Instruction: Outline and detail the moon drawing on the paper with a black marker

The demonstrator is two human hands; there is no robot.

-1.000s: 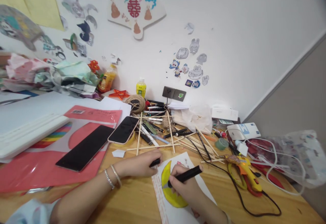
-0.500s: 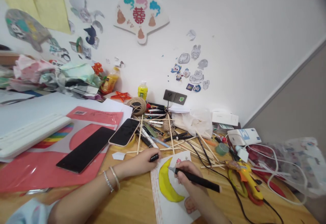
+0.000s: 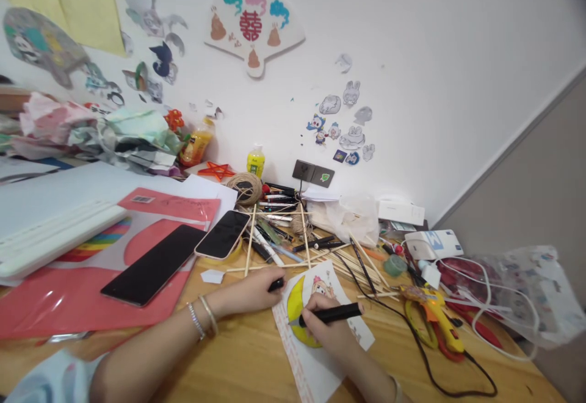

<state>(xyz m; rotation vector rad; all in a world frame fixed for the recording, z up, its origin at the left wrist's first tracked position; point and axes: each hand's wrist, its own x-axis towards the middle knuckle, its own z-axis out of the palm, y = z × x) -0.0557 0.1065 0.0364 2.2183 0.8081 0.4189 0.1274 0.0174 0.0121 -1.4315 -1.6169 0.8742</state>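
Observation:
A white sheet of paper (image 3: 315, 369) with a yellow crescent drawing (image 3: 293, 305) lies on the wooden table (image 3: 238, 360). My right hand (image 3: 327, 333) grips a black marker (image 3: 332, 314), its tip on the crescent. My left hand (image 3: 249, 293) rests at the sheet's top left edge, fingers curled round a small black cap (image 3: 276, 284). Two bracelets (image 3: 201, 319) circle the left wrist.
Two dark phones (image 3: 153, 265) (image 3: 223, 234) lie on red paper at the left. Wooden sticks (image 3: 361, 262), pens and a twine ball (image 3: 246, 187) crowd the middle. A yellow glue gun (image 3: 437, 319) with black cable lies right, beside a plastic bag (image 3: 526, 293).
My right hand swung the marker from pointing right and down to lying level, and drew back over the crescent. The paper shifted and turned slightly. The left hand stayed put.

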